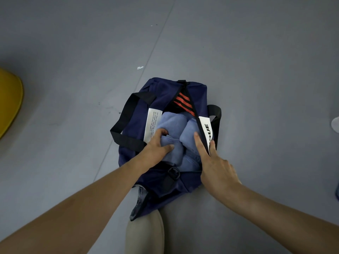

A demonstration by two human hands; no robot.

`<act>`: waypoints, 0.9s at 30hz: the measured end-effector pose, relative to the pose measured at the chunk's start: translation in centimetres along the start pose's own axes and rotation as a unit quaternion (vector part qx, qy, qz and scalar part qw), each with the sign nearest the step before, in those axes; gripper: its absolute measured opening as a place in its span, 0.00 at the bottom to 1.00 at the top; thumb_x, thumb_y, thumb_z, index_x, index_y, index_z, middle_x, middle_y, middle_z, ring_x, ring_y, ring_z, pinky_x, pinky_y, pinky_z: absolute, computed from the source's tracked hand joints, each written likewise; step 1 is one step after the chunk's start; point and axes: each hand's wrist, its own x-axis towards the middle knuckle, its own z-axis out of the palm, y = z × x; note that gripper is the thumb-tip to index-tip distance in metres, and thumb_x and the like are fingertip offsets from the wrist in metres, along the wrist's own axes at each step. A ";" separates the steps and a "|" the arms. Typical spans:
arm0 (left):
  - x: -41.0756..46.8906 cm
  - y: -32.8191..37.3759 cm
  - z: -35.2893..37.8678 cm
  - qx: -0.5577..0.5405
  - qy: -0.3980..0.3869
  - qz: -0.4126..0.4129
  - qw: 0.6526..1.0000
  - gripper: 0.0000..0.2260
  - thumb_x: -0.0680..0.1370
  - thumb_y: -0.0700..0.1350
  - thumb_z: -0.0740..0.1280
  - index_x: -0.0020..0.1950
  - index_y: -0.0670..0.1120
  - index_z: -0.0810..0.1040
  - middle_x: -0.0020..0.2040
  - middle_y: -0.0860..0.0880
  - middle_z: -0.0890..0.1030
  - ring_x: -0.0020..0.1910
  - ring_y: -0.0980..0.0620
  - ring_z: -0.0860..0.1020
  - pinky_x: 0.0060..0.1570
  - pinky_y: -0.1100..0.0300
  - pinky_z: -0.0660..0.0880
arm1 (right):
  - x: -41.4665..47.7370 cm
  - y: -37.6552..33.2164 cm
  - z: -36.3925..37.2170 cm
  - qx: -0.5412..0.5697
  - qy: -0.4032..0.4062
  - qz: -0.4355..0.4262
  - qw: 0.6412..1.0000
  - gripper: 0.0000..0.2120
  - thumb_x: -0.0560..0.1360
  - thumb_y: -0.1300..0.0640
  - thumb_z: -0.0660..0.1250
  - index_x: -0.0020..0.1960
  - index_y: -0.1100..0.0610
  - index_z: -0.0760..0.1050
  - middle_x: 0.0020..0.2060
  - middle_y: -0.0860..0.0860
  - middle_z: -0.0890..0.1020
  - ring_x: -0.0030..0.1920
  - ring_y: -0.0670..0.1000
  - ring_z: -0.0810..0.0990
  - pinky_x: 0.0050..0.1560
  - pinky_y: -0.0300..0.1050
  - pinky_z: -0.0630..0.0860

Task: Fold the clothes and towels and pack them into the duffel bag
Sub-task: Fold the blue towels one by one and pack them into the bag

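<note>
Grey floor point(256, 52) fills most of the view, w/ the navy duffel bag point(137, 114) sitting on it in the middle, zip open, black handles flopped to either side. Inside, at the far end, a dark garment w/ orange stripes point(183, 102); nearer, light blue towels point(170, 123) bulge up thru the opening, not yet fully down. Left hand point(157, 145) is in the mouth of the bag, fingers point(163, 133) curled and thumb closed round a fold of blue towel. Right hand point(216, 167) is at the bag's right edge: index finger out straight along the towel inside the rim, thumb outside, the two pinching the zip edge by the white label point(205, 131). A bit of denim point(139, 198) pokes out under the near end of the bag; a yellow object point(9, 99) at far left, well apart. Step looks like tucking the last towel in. To do it well, prob: right hand pulls the rim outward to widen the gap, left pushes the fold down and toward the near end, not just pressing on top, so the roll stays tidy and the zip can close after w/o catching cloth.
</note>
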 end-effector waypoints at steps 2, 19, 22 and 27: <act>0.1 0.0 0.1 -0.097 0.002 -0.022 0.995 0.18 0.79 0.42 0.71 0.65 0.53 0.71 0.60 0.52 0.77 0.58 0.53 0.77 0.59 0.61 0.77 | 0.1 0.2 0.1 0.001 0.009 0.000 1.000 0.51 0.76 0.65 0.61 0.75 0.40 0.23 0.80 0.59 0.46 0.47 0.60 0.83 0.45 0.53 0.79; -1.6 -0.3 1.0 0.374 0.199 0.193 0.885 0.21 0.76 0.59 0.71 0.60 0.50 0.69 0.54 0.49 0.75 0.50 0.47 0.75 0.48 0.51 0.78 | 0.4 1.8 1.1 0.078 0.054 -0.018 0.995 0.45 0.79 0.54 0.60 0.76 0.41 0.25 0.80 0.57 0.51 0.41 0.58 0.81 0.40 0.48 0.77; -2.0 0.1 1.4 0.381 0.217 0.248 0.864 0.16 0.78 0.54 0.70 0.60 0.48 0.70 0.57 0.48 0.75 0.52 0.47 0.74 0.53 0.51 0.74 | 0.7 2.4 1.3 0.132 0.062 -0.016 0.989 0.44 0.79 0.52 0.59 0.77 0.39 0.28 0.78 0.53 0.54 0.42 0.60 0.80 0.42 0.51 0.77; -1.9 1.5 1.9 0.341 0.226 0.229 0.883 0.06 0.80 0.44 0.65 0.57 0.48 0.72 0.53 0.48 0.75 0.50 0.47 0.73 0.51 0.49 0.74 | 1.2 2.6 0.7 0.144 0.083 -0.026 0.986 0.44 0.78 0.50 0.59 0.75 0.39 0.26 0.75 0.53 0.61 0.42 0.59 0.79 0.42 0.52 0.76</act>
